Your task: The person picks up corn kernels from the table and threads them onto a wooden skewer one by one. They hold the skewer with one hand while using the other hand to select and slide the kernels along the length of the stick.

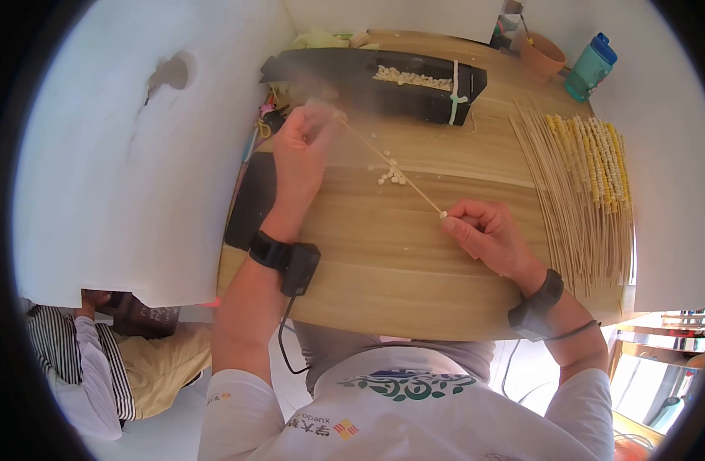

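Observation:
A thin wooden stick [414, 187] slants across the tabletop between my two hands. My left hand [302, 146] is closed around its upper end, where haze on the lens blurs the fingertips. At the lower end, my right hand [483, 234] pinches a small white bead [443, 215] between thumb and index finger, against the stick's tip. Several loose white beads [392, 175] lie under the stick. Behind them stands a long black box [422, 107] with more white beads [414, 77] inside, and a pale tie is wrapped around its right end.
Bare sticks [560, 215] lie on the right of the wooden table [352, 284], beside sticks threaded with yellow and white beads [590, 161]. A clay pot [541, 58] and blue bottle [590, 67] stand behind. White partitions flank the table; another person [145, 369] sits at lower left.

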`<state>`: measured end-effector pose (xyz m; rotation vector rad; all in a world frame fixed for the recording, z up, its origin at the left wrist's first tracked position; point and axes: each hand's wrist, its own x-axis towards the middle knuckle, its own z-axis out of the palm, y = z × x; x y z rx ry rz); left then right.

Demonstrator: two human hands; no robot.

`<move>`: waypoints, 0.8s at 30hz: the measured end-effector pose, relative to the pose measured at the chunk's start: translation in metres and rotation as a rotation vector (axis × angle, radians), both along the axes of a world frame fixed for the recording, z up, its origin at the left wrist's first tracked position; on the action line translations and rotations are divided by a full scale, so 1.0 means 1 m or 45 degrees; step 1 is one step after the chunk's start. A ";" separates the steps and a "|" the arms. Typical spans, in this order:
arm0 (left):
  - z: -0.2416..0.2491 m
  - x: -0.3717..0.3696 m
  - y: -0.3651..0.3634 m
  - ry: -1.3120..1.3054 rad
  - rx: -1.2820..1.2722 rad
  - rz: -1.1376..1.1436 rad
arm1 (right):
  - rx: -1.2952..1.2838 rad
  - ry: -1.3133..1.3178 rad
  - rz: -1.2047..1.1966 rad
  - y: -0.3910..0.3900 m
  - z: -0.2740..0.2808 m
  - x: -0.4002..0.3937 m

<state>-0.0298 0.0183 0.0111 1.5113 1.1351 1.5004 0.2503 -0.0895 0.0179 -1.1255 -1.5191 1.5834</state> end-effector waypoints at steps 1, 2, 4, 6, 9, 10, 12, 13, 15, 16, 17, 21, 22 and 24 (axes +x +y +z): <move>0.000 0.000 0.000 -0.004 0.000 -0.012 | 0.001 0.001 -0.002 0.000 0.002 0.000; 0.000 0.000 0.001 -0.009 0.000 -0.025 | 0.018 -0.018 0.003 -0.001 0.004 0.000; -0.001 -0.002 0.002 -0.016 0.009 -0.044 | 0.035 -0.035 0.008 0.000 0.005 0.000; -0.001 -0.003 0.002 -0.023 0.016 -0.063 | 0.017 -0.016 0.015 0.000 0.003 0.001; -0.001 -0.003 0.002 0.010 0.026 -0.078 | -0.013 0.019 0.010 0.001 0.002 0.002; -0.001 -0.003 0.002 -0.004 0.029 -0.083 | -0.015 0.019 0.007 0.001 0.002 0.002; -0.006 -0.002 0.003 -0.018 0.030 -0.091 | -0.018 -0.008 0.001 0.000 0.002 0.002; -0.011 -0.001 0.003 -0.022 0.023 -0.121 | -0.020 -0.006 -0.002 0.000 0.002 0.002; -0.010 0.008 -0.003 -0.026 0.013 -0.162 | -0.036 -0.016 -0.020 0.000 0.005 0.001; -0.010 0.013 -0.009 0.049 -0.006 -0.178 | -0.040 -0.018 -0.032 0.000 0.005 0.000; -0.008 0.019 -0.014 0.121 -0.026 -0.197 | -0.025 -0.017 -0.040 0.000 0.006 0.000; -0.005 0.034 -0.025 0.106 -0.037 -0.261 | 0.013 0.019 -0.060 0.002 0.002 0.000; -0.004 0.038 -0.029 0.075 -0.047 -0.299 | 0.004 0.016 -0.076 0.002 0.002 0.000; -0.001 0.046 -0.035 0.042 -0.064 -0.349 | 0.029 0.058 -0.061 0.002 0.002 0.000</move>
